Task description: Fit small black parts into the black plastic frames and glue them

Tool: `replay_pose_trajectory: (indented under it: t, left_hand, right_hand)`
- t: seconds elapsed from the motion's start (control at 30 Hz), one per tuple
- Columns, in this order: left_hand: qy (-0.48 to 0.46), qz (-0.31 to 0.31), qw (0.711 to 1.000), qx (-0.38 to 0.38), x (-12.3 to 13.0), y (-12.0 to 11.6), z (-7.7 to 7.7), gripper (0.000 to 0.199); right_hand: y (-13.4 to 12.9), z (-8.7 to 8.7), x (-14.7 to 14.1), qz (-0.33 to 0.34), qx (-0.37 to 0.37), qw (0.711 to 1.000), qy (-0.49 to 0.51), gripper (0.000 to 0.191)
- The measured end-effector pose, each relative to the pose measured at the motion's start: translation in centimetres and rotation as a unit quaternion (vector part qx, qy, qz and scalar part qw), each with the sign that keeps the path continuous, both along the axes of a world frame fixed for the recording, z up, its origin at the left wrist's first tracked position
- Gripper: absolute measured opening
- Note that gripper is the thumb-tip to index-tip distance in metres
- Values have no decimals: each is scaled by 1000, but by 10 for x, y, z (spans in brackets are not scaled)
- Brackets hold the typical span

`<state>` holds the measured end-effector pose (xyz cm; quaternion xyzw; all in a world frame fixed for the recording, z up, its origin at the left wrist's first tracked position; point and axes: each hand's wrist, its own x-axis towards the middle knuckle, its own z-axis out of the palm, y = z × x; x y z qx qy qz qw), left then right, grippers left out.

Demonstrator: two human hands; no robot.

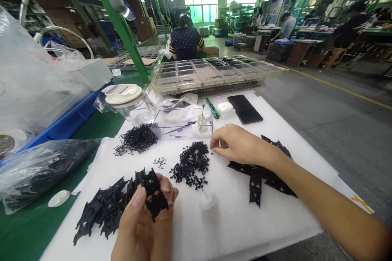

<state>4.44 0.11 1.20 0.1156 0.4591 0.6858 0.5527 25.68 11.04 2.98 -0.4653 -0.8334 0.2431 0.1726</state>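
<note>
My left hand (143, 222) grips a black plastic frame piece (154, 191) upright over a white foam pad (229, 216). Below and left of it lies a heap of similar black frames (102, 210). My right hand (237, 144) reaches to the right edge of a pile of tiny black parts (191, 164), thumb and forefinger pinched together; what they hold is too small to see. Under my right forearm lie more flat black frames (260, 177). A tangle of thin black wire-like pieces (136, 138) sits further back, with a few loose ones (159, 162) near the middle.
A clear plastic tray (183, 128) with tools, a black phone (245, 109), a white earbud case (226, 108) and stacked clear compartment trays (214, 74) stand behind. At left are a bag of black parts (39, 169), a blue bin (65, 122) and a white disc (59, 198). Other people work further back.
</note>
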Motion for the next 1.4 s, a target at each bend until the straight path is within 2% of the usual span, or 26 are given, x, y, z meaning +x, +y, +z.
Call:
replay_pose_trajectory:
  t: [0.13, 0.33, 0.4, 0.5, 0.63, 0.73, 0.83, 0.93, 1.13, 1.23, 1.4]
  left_hand:
    - [13, 24, 999, -24, 2, 2, -2, 18]
    - [132, -59, 989, 17, 3, 1, -11, 28]
    - [161, -81, 983, 18, 3, -1, -12, 31]
    - [181, -96, 979, 11, 4, -3, -13, 28]
    - [211, -109, 971, 12, 6, -3, -14, 30]
    - [252, -112, 961, 26, 10, -2, -11, 26]
    - [284, -100, 953, 31, 14, -1, -7, 24]
    - [301, -92, 949, 19, 18, -1, -6, 23]
    - [286, -96, 953, 32, 19, -2, -8, 29]
    - [288, -94, 952, 35, 18, -3, -11, 36]
    - [309, -77, 948, 31, 19, -4, -10, 33]
  right_hand:
    - [-1, -5, -3, 13, -13, 1000, 0, 19]
    - [-4, -8, -6, 8, 4, 1000, -18, 17]
    - [-5, -5, -7, 0, -2, 1000, 25, 14]
    - [-10, 4, -12, 2, -34, 989, 141, 10]
    - [-21, 9, -25, 38, -91, 956, 275, 5]
    - [-29, 7, -34, 64, -124, 935, 327, 5]
    - [-35, 4, -39, 73, -121, 931, 337, 4]
    - [-37, 4, -39, 73, -87, 938, 328, 7]
    - [-34, 3, -40, 57, -29, 947, 314, 10]
    - [-34, 3, -41, 45, -24, 949, 312, 9]
    - [-33, 2, -40, 42, -23, 946, 322, 6]
